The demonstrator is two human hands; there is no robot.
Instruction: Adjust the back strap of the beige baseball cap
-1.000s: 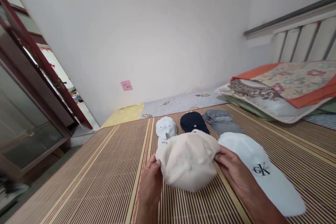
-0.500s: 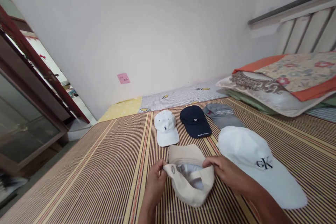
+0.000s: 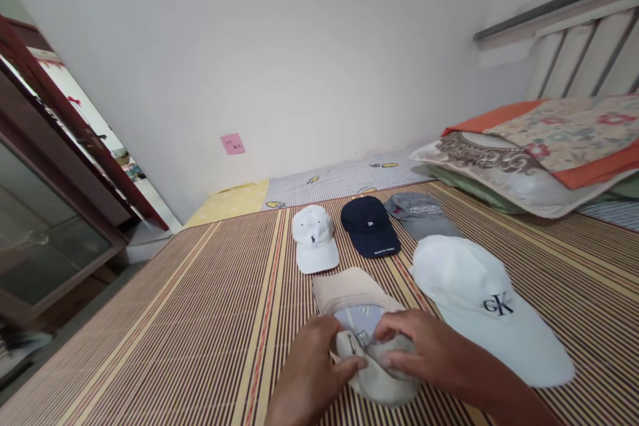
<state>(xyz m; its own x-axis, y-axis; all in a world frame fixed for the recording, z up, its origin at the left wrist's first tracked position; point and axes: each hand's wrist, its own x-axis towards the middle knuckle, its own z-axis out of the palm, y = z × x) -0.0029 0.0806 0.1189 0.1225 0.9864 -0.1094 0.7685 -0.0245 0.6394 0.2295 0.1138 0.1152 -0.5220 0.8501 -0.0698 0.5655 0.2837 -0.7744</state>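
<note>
Left hand point(image 3: 312, 363) and right hand point(image 3: 424, 353) both pinch the rear strap of the upturned beige cap point(image 3: 364, 339) on the striped mat point(image 3: 200, 319), fingers closed at its buckle; step: strap adjustment, next needs steady pull

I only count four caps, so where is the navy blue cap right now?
The navy blue cap lies on the striped mat in the far row, between the small white cap and the grey cap.

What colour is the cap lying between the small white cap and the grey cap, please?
Navy cap, with small white lettering; the head view shows it.
</note>
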